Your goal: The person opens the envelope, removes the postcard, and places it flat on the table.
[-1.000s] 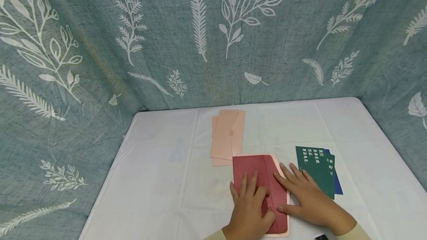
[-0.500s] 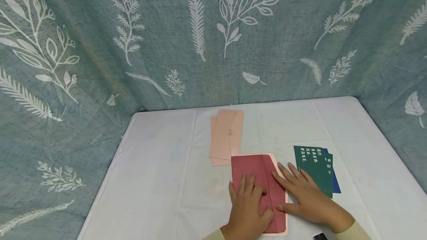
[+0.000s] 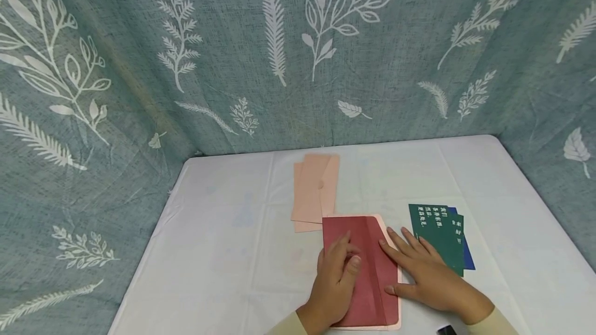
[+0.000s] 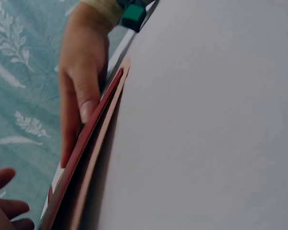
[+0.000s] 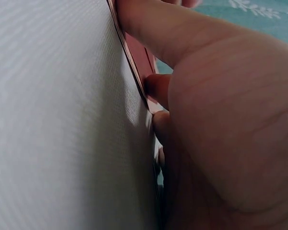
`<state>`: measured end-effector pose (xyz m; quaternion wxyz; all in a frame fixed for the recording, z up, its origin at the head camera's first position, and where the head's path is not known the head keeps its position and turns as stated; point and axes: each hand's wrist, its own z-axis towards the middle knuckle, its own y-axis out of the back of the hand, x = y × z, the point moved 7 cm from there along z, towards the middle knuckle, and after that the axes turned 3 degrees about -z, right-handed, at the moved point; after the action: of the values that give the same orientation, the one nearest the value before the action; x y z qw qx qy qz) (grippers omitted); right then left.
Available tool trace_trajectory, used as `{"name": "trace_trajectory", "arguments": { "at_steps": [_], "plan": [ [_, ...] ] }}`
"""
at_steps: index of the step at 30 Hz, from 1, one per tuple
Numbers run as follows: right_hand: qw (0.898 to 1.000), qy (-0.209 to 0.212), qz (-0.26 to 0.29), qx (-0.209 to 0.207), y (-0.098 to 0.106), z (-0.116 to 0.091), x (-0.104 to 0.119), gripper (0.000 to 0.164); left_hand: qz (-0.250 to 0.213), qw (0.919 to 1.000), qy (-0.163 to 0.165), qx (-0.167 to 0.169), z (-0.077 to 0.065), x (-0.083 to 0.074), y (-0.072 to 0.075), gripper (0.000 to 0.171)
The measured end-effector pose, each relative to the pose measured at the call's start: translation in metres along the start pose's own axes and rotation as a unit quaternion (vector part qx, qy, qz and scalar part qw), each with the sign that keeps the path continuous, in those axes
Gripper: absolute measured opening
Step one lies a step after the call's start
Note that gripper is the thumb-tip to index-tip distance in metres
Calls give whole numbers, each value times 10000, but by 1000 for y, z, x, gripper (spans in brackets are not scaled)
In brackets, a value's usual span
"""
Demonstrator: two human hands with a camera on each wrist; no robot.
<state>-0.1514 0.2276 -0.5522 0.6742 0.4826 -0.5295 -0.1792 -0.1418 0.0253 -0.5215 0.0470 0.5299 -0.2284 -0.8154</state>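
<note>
On the white table a red envelope (image 3: 365, 304) lies lengthwise on a slightly larger pink sheet or envelope (image 3: 383, 222), whose border shows at its top, right and bottom. A crease and flap run down the red envelope's right part. My right hand (image 3: 426, 273) spreads over the right edge; its index fingertip and thumb rest on the flap. In the left wrist view that hand's thumb (image 4: 88, 108) touches the red edge, and the layers gape slightly. Turned on its side, my left hand (image 3: 332, 280) is over the envelope's left half, fingers loosely bent, gripping nothing.
Two overlapping pink envelopes (image 3: 309, 185) lie behind the red one. Green cards with white writing (image 3: 442, 242) and a blue card (image 3: 469, 257) lie beside my right hand. A small black object (image 3: 447, 330) shows at the front edge. Patterned curtains surround the table.
My left hand has lifted from lying palm-down on the red envelope and turned onto its side, shifting a little left. My right hand stays on the flap.
</note>
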Motion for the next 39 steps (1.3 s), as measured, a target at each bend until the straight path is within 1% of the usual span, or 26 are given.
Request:
{"name": "trace_trajectory", "arguments": {
  "at_steps": [2,4,6,9,12,13,14,16,18,20,22,24,25,26,27,35,39],
  "plan": [
    [10000,-10,-14,5,0,0,0,94,-403,9991,-107,-15,3,2,5,24],
    [10000,-20,-20,12,0,1,-1,94,-755,9971,-52,-13,4,4,9,29],
    [10000,-25,-17,20,0,1,-1,94,-1087,9940,80,3,6,6,13,35],
    [10000,-26,-13,29,1,1,-1,94,-1527,9872,467,-34,7,9,20,42],
    [10000,-21,-16,41,1,1,-1,94,-2018,9751,916,-86,10,12,26,51],
    [10000,-23,-15,49,1,1,-1,94,-2250,9684,1068,-81,11,14,28,56],
    [10000,-26,-6,58,2,1,-1,94,-2529,9601,1189,-74,13,15,30,62],
    [10000,-40,20,70,2,1,-1,94,-3108,9405,1372,-68,15,20,32,73],
    [10000,-34,37,64,2,1,-1,94,-3709,9159,1536,-44,17,24,35,84],
    [10000,-33,42,56,2,1,-1,93,-4315,8869,1646,-78,18,29,38,91],
    [10000,-32,38,44,2,1,-2,93,-4721,8636,1768,-114,18,33,41,95],
    [10000,-39,40,51,2,1,-2,93,-4981,8465,1876,-139,18,37,44,97],
    [10000,-43,37,54,2,1,-2,94,-5069,8405,1907,-161,18,38,46,98],
    [10000,-47,38,58,2,1,-2,94,-5134,8361,1926,-177,19,39,48,97],
    [10000,-48,41,63,2,1,-2,94,-5175,8332,1939,-184,19,40,50,97],
    [9999,-50,83,92,1,1,-1,95,-5382,8216,1869,-182,20,45,71,97],
    [9999,-49,67,72,1,1,-1,95,-5566,8102,1816,-277,22,50,83,100]
  ]
}}
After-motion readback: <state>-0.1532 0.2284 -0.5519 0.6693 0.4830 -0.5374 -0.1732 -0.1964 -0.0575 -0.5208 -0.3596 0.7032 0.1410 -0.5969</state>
